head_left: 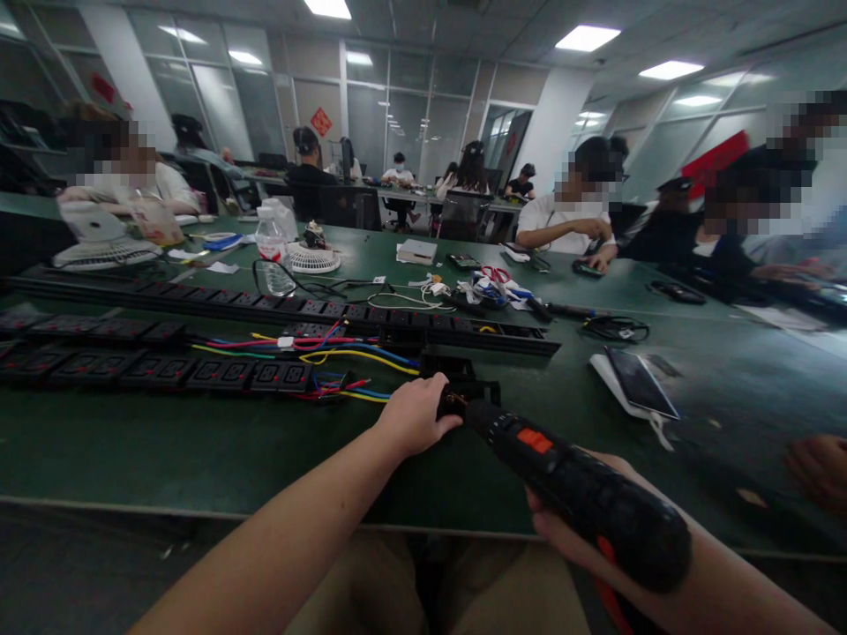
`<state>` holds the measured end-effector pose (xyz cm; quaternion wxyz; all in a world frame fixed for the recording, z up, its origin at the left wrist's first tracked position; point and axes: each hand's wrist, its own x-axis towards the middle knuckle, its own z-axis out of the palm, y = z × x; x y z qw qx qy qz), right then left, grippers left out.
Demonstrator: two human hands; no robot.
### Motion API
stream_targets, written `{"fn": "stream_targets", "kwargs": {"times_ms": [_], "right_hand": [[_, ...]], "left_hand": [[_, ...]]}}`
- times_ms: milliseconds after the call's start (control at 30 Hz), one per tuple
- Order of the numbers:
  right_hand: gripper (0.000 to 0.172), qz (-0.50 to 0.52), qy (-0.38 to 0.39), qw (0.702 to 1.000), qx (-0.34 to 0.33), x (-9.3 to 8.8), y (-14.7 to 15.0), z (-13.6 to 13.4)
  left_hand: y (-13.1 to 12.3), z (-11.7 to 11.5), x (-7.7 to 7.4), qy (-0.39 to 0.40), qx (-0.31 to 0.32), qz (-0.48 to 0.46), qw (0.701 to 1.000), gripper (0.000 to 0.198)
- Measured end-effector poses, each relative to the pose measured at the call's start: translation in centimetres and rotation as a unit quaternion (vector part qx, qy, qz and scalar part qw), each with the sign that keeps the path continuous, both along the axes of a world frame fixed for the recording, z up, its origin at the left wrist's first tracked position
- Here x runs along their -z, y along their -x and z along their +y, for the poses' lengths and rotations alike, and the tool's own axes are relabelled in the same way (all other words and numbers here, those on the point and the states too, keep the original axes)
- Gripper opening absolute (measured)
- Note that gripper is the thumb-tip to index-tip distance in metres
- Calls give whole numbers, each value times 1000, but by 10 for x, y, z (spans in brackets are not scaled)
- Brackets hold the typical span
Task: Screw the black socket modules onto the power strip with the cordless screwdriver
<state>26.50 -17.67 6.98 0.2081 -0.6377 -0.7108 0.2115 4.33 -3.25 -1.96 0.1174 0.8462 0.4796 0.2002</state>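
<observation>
My left hand [418, 414] is closed around a small black part [451, 402] at the end of the nearest socket strip's wires. A black and orange power screwdriver [562, 476] is gripped in my right hand [562, 529], its tip touching or very near that part beside my left thumb. Blue and yellow wires [371, 353] run left from the black end pieces to the black socket strips [284, 375] lying along the green table [198, 450]. Behind them lies a longer black strip [318, 309] with red-marked sockets.
A water bottle [271, 251], a white fan [314, 258], a white box [416, 252] and a pile of scraps with red scissors [495, 278] stand farther back. At right are a tablet-like device [640, 384] and cables [615, 328]. Another person's hand [820, 467] shows at the right edge.
</observation>
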Motion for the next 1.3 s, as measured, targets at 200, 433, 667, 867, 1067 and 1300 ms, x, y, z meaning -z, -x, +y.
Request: {"fn": "stream_targets", "kwargs": {"times_ms": [200, 433, 667, 867, 1067, 1300], "right_hand": [[44, -11, 8, 998, -68, -24, 10, 7], [15, 11, 91, 978, -188, -58, 41, 19], [23, 4, 73, 979, -188, -59, 37, 15], [34, 11, 74, 980, -184, -53, 35, 16], [40, 9, 67, 981, -179, -52, 32, 17], [39, 2, 57, 981, -184, -50, 30, 20]], "left_hand": [[1, 0, 2, -5, -3, -1, 1000, 42], [3, 2, 2, 7, 8, 3, 1000, 41], [3, 0, -1, 22, -2, 6, 1000, 44], [2, 2, 1, 8, 3, -8, 1000, 41], [2, 2, 1, 7, 4, -8, 1000, 40], [2, 3, 1, 6, 0, -7, 1000, 43]]}}
